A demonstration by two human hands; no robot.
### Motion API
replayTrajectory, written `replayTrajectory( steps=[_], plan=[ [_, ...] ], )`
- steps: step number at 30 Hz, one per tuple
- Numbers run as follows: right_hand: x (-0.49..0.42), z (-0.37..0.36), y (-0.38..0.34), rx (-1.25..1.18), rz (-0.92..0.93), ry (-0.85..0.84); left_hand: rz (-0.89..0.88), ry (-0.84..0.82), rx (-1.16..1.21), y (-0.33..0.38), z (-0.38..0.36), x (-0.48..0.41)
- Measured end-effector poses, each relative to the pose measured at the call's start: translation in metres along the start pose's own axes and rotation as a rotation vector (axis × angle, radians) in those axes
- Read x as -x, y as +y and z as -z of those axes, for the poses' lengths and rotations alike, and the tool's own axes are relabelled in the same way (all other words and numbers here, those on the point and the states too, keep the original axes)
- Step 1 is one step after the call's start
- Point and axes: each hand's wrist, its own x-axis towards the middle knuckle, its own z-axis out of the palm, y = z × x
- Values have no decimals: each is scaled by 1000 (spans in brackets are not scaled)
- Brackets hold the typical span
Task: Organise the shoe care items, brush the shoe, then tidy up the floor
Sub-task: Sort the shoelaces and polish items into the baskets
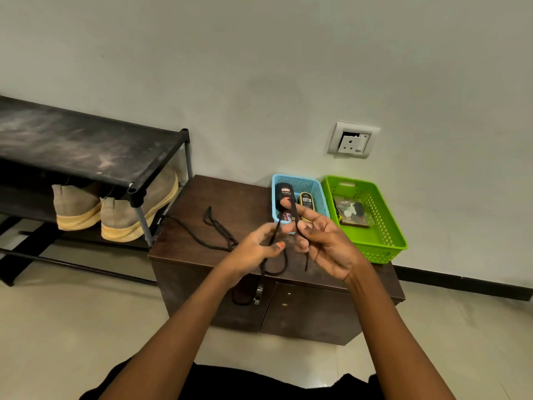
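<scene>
Over the low brown bench (202,197), both hands work a black shoelace (272,239). Left hand (253,252) pinches the lace between thumb and fingers, right hand (320,238) pinches a strand just beside it, index finger stretched out toward the far side. Lace runs up between the two hands; a loop and one tip hang down over the near edge of the bench, in front of the cabinet door. Second black lace (213,229) lies loose on the bench top, left of the hands, trailing toward the shoe rack (86,145).

Far right on the bench: blue basket (314,186) with a black polish bottle (284,196) and what look like other polish containers, touching the green basket (386,226) on its right, which holds a flat packet (352,212). Pair of tan shoes (121,215) sits on the rack's lower shelf, far left, well apart from the hands.

Step looks like organising: the held lace is probably being folded or bundled for a basket. Brushing not begun, no brush clearly visible. Floor tidy not started.

Next move likely needs the dangling loop gathered up, lace kept taut between the pinches, then placed in a basket, and the same for the loose lace. Risk: hanging end snags on the cabinet handle (258,295).
</scene>
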Motion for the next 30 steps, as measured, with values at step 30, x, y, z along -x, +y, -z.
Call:
replayTrajectory(
  steps=[30],
  plan=[
    [-10, 44, 44, 809, -205, -9, -44, -199, -335, 5, 11, 10]
  ],
)
